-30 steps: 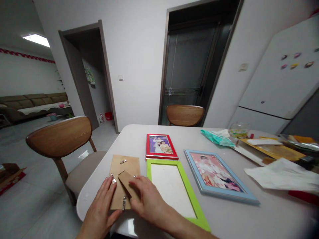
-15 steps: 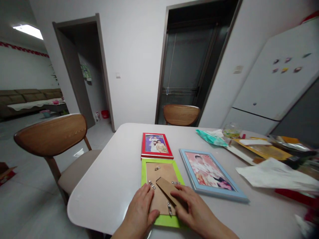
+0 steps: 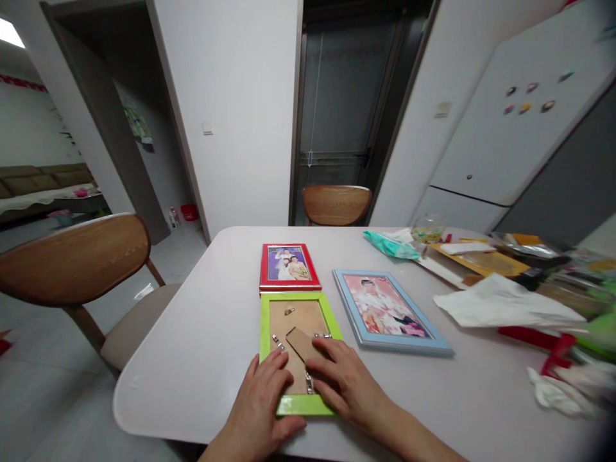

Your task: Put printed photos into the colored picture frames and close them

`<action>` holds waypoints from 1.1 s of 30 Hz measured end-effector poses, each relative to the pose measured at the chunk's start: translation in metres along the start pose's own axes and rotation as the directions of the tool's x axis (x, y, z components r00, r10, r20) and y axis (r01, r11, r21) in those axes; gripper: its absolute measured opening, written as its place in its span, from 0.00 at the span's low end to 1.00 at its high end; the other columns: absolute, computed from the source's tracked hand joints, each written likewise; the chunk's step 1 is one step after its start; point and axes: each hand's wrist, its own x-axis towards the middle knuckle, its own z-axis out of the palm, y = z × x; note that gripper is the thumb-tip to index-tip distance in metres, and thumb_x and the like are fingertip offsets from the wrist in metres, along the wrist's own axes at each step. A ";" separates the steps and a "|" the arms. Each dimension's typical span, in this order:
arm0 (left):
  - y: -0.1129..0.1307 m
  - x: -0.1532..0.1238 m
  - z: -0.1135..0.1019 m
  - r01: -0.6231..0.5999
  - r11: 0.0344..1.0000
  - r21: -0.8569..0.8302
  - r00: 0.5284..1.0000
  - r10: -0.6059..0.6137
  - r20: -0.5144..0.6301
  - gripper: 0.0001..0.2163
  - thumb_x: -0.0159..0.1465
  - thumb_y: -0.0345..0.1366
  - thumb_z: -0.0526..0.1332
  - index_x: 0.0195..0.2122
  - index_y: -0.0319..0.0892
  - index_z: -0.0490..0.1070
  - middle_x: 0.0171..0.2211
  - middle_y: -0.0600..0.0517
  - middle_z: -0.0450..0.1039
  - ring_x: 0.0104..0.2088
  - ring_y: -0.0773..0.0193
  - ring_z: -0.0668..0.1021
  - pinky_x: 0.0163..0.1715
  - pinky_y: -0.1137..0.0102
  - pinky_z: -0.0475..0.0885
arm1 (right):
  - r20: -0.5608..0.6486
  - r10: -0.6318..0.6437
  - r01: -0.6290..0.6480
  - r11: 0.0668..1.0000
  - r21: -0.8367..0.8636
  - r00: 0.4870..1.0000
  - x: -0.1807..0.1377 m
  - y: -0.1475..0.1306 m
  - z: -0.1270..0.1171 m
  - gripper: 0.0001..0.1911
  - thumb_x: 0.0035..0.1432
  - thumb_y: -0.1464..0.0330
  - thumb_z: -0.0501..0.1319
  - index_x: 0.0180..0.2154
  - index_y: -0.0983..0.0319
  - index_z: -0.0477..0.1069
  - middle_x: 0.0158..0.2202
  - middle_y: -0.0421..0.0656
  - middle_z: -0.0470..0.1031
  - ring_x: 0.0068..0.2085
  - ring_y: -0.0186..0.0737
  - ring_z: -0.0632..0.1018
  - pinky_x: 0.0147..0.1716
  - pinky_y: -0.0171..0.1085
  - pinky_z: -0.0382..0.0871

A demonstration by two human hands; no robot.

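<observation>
Firstly, we list the white table point(image 3: 206, 333), then the green frame point(image 3: 264, 333) lying face down near its front edge, brown backing board point(image 3: 298, 317) set inside. Our left hand point(image 3: 262, 398) lies flat, fingers spread on the board's left side. Our right hand point(image 3: 344, 382) presses flat on the cardboard stand point(image 3: 301, 340), gripping nothing.

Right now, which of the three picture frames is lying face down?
The green frame, under both hands: its brown backing board faces up, while the red frame and blue frame show photos.
</observation>
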 end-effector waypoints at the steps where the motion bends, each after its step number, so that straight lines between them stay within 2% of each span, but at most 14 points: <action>1: 0.001 0.000 0.000 0.016 1.000 -0.006 1.000 -0.016 0.006 0.19 0.48 0.44 0.63 0.38 0.41 0.65 0.53 0.41 0.59 0.55 0.51 0.59 0.52 0.49 0.52 | 0.008 -0.042 0.042 0.999 0.001 0.999 -0.001 -0.001 -0.002 0.10 0.51 0.69 0.55 0.36 0.56 0.70 0.46 0.46 0.64 0.48 0.45 0.63 0.45 0.46 0.58; 5: 0.002 0.002 0.000 0.046 0.999 -0.026 0.999 -0.045 0.025 0.14 0.47 0.39 0.64 0.33 0.42 0.65 0.52 0.42 0.61 0.54 0.52 0.61 0.52 0.50 0.52 | 0.063 -0.145 0.144 0.989 0.014 0.987 -0.003 -0.006 -0.008 0.10 0.54 0.67 0.53 0.37 0.54 0.70 0.45 0.44 0.65 0.48 0.44 0.62 0.46 0.46 0.56; 8: 0.000 0.002 0.002 0.042 0.998 -0.051 0.999 -0.041 0.012 0.13 0.47 0.39 0.64 0.32 0.42 0.64 0.52 0.43 0.61 0.54 0.53 0.61 0.52 0.51 0.51 | 0.093 -0.138 0.135 0.990 0.038 0.986 0.000 -0.004 -0.006 0.10 0.55 0.66 0.52 0.37 0.53 0.71 0.44 0.43 0.66 0.47 0.42 0.63 0.44 0.44 0.57; 15: -0.001 -0.001 0.002 0.048 0.997 -0.063 0.999 -0.048 0.002 0.13 0.47 0.38 0.64 0.31 0.42 0.64 0.52 0.43 0.61 0.54 0.54 0.61 0.53 0.51 0.50 | 0.098 -0.071 0.063 0.994 0.088 0.993 0.014 0.001 0.006 0.04 0.48 0.68 0.59 0.27 0.54 0.73 0.40 0.41 0.66 0.41 0.40 0.65 0.39 0.41 0.58; 22: 0.000 0.000 0.001 0.055 0.997 -0.061 0.998 -0.055 -0.005 0.13 0.46 0.36 0.64 0.31 0.43 0.63 0.52 0.44 0.62 0.54 0.54 0.61 0.53 0.52 0.52 | 0.133 -0.185 0.170 0.979 0.115 0.974 0.010 0.000 -0.005 0.07 0.51 0.71 0.55 0.30 0.56 0.71 0.40 0.42 0.64 0.42 0.39 0.63 0.41 0.41 0.56; 27: 0.001 -0.001 0.000 0.070 0.995 -0.068 0.998 -0.070 0.002 0.13 0.45 0.35 0.65 0.31 0.43 0.63 0.52 0.44 0.61 0.54 0.54 0.61 0.53 0.53 0.52 | 0.125 -0.213 0.197 0.972 0.128 0.969 0.007 -0.002 -0.007 0.07 0.49 0.73 0.55 0.28 0.58 0.70 0.38 0.41 0.63 0.41 0.39 0.64 0.41 0.41 0.57; 30: 0.002 -0.002 0.000 0.067 0.995 -0.079 0.998 -0.068 -0.009 0.13 0.45 0.34 0.65 0.30 0.43 0.63 0.52 0.44 0.62 0.54 0.55 0.61 0.53 0.53 0.52 | 0.059 -0.138 0.128 0.981 0.147 0.989 0.005 0.005 -0.009 0.08 0.51 0.72 0.54 0.32 0.58 0.70 0.40 0.43 0.64 0.42 0.39 0.65 0.41 0.40 0.60; 33: 0.002 -0.002 -0.001 0.068 0.993 -0.093 0.997 -0.070 -0.013 0.12 0.45 0.35 0.64 0.30 0.43 0.63 0.52 0.45 0.61 0.54 0.55 0.61 0.53 0.53 0.51 | -0.101 0.089 -0.079 0.992 0.098 0.991 0.007 0.023 -0.008 0.09 0.53 0.71 0.52 0.35 0.61 0.69 0.38 0.46 0.65 0.41 0.40 0.66 0.41 0.39 0.61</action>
